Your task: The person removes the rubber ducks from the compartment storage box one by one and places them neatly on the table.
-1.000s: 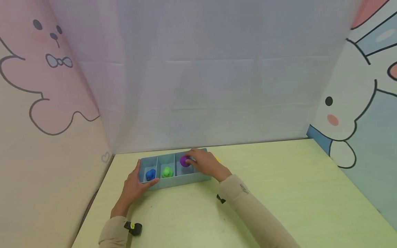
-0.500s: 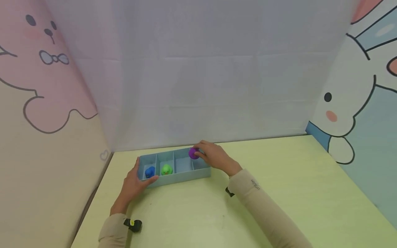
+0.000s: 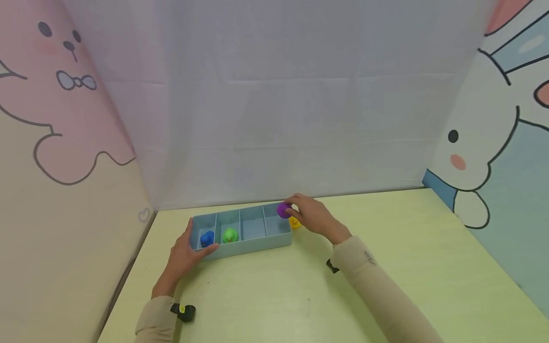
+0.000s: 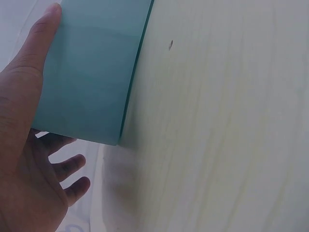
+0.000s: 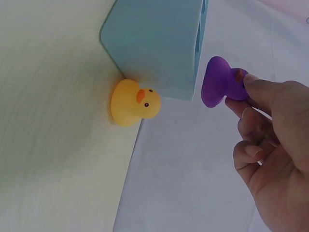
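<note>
A light blue box (image 3: pixel 253 245) with a row of compartments sits near the back of the table. My left hand (image 3: pixel 184 255) holds its left end, the thumb against the front wall; in the left wrist view the other fingers are partly hidden behind the box (image 4: pixel 91 72). My right hand (image 3: pixel 315 216) pinches a purple rubber duck (image 5: pixel 219 82) by its head, raised over the box's right end. Below it a yellow rubber duck (image 5: pixel 128 103) stands on the table beside the box's right wall. In the leftmost compartment lies a blue duck (image 3: pixel 208 238), with a green duck (image 3: pixel 230 235) in the compartment beside it.
The pale yellow-green table (image 3: pixel 266 295) carries the box. A white cloth wall (image 3: pixel 274 119) rises behind it. Printed cartoon panels stand at the left and right sides.
My right hand has carried the purple duck rightward, from above the third compartment to the right end of the box. The yellow duck now shows more fully. My left hand keeps its hold.
</note>
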The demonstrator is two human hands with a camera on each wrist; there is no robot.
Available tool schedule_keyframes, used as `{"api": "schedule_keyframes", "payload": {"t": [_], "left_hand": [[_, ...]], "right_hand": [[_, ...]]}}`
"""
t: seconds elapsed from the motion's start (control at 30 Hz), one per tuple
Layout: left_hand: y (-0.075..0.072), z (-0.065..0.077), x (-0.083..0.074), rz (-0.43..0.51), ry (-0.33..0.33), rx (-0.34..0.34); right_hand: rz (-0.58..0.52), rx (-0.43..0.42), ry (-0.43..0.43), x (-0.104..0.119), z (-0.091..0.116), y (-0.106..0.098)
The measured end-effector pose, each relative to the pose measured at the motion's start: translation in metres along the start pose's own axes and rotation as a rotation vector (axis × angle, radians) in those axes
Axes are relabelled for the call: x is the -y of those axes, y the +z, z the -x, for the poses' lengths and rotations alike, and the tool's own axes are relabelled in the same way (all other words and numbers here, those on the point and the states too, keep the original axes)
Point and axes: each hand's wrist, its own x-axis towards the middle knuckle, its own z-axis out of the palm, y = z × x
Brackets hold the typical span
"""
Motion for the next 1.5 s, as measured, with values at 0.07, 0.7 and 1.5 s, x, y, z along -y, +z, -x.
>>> {"api": "schedule_keyframes", "payload": {"t": [0.07,0.7,1.5], "left_hand": [[0.001,-0.001,0.000,-0.004,0.001,0.000],[0.000,0.000,-0.001,-0.005,0.014,-0.002],[0.002,-0.003,0.006,-0.008,0.015,-0.006]], "right_hand": [[0.003,-0.009,0.009,-0.005,0.003,-0.002],[0.051,-0.031,0.073,-0.043,0.023,0.004],[0.081,0.018,0.139,-0.070,0.028,0.021]]}}
